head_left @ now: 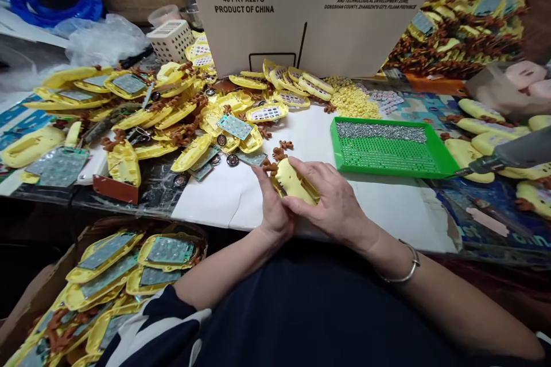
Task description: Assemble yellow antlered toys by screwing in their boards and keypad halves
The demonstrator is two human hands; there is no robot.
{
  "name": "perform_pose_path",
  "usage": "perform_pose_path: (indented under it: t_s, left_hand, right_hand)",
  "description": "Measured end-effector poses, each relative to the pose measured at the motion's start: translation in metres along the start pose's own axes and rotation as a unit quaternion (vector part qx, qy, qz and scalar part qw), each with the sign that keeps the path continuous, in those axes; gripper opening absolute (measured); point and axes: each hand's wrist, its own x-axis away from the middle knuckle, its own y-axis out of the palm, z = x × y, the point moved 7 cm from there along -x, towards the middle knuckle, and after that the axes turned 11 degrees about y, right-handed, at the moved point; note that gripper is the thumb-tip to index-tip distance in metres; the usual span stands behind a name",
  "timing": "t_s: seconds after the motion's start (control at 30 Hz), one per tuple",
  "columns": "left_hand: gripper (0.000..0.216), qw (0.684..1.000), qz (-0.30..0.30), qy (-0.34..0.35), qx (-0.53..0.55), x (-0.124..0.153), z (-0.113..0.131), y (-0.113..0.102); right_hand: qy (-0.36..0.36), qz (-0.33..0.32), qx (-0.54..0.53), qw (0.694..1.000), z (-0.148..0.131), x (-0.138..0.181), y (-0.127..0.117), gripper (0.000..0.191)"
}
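at centre frame, over the bench (215, 195), a yellow shell (293, 183) sits gripped between both hands: left hand (269, 206) fingers curled on its left edge, right hand (331, 200) fingers pressed together over it. a firm, level grip from both sides should, i judge, keep it steady.

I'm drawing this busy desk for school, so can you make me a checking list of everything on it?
Surface: white tabletop, crowded at the left and back.
Job's things: yellow plastic toy shell with brown antlers, held over the near edge; green perforated plastic tray to its right, small silver metal pieces along its far side.
Clutter: heap of yellow shells and grey keypad boards at left; pile of small pale yellow buttons at the back.
Grippers: left hand and right hand both grip the shell.
Cables: nothing seen.
Surroundings: white cardboard carton printed KEEP FROZEN behind; brown cardboard box of more shells below left; grey power tool at right.
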Motion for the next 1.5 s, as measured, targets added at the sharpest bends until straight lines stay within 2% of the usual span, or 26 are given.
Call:
perform_pose_path:
  t_s: [0.27,0.47,0.6,0.77,0.9,1.03,1.1,1.2,1.3,1.4,1.5]
  left_hand:
    - [0.072,1.000,-0.009,0.006,0.017,-0.001,0.000,0.001]
    - [0.063,1.000,-0.014,0.018,-0.006,-0.001,0.002,-0.001]
    - [0.063,0.999,-0.050,0.008,0.008,0.001,0.002,0.003]
    - [0.033,0.989,-0.146,0.027,-0.014,0.007,0.007,0.010]
    - [0.042,0.982,-0.176,0.045,-0.043,0.008,0.008,0.009]
    - [0.043,0.982,-0.169,0.062,-0.052,0.009,0.008,0.007]
    - [0.043,0.985,-0.160,0.047,-0.052,0.009,0.005,0.006]
    - [0.043,0.982,-0.174,-0.008,-0.070,0.013,-0.002,0.006]
    - [0.053,0.979,-0.169,-0.042,-0.102,0.015,-0.005,0.002]
    - [0.060,0.980,-0.155,-0.056,-0.110,0.018,-0.005,-0.002]
    - [0.051,0.974,-0.169,-0.062,-0.138,0.024,-0.005,-0.007]
  right_hand:
    - [-0.013,-0.005,0.036,0.999,0.000,-0.001,0.004,0.073]
    - [-0.050,-0.015,0.053,0.997,0.002,0.002,0.010,0.076]
    - [-0.075,-0.007,0.062,0.995,0.002,0.004,0.012,0.080]
    - [-0.089,0.023,0.065,0.994,-0.003,0.006,0.007,0.076]
    - [-0.100,0.034,0.074,0.992,-0.008,0.009,0.003,0.079]
    - [-0.086,-0.013,0.020,0.996,-0.006,0.009,0.001,0.070]
    - [-0.056,-0.032,-0.047,0.997,-0.002,0.007,-0.003,0.060]
    - [0.053,-0.060,-0.159,0.984,0.014,0.001,-0.007,0.049]
    - [0.157,-0.127,-0.246,0.948,0.028,0.000,-0.001,0.040]
    - [0.214,-0.187,-0.301,0.910,0.034,0.004,0.005,0.035]
    - [0.256,-0.178,-0.316,0.896,0.040,0.012,0.001,0.034]
